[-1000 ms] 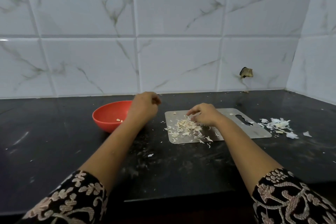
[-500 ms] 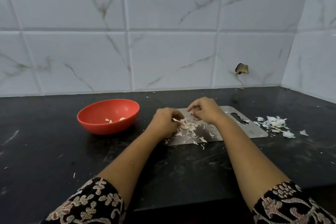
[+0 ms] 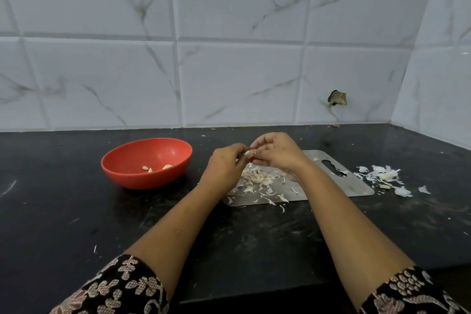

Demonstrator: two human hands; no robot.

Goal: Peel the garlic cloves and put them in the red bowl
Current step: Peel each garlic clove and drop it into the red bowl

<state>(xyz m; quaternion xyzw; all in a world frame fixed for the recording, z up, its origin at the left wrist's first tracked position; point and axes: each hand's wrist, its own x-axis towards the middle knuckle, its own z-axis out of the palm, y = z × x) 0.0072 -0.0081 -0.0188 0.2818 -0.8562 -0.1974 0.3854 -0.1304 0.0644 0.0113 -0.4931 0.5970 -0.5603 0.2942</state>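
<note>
- Two hands meet above the metal board (image 3: 356, 185): our left hand (image 3: 224, 167) and right hand (image 3: 279, 154) both pinch one garlic clove (image 3: 247, 152) at the fingertips.
- We judge peeling is under way. Next we strip the skin, then carry the clove left to the red bowl (image 3: 153, 180), which holds a few peeled cloves (image 3: 167, 167).
- Dark counter (image 3: 76, 211) runs between board and bowl; a tiled wall (image 3: 229, 71) closes the back and right.

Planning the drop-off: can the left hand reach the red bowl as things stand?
Probably yes. The bowl sits just left of the left hand, with only counter between them. That hand and the right hand both pinch a clove, though.
</note>
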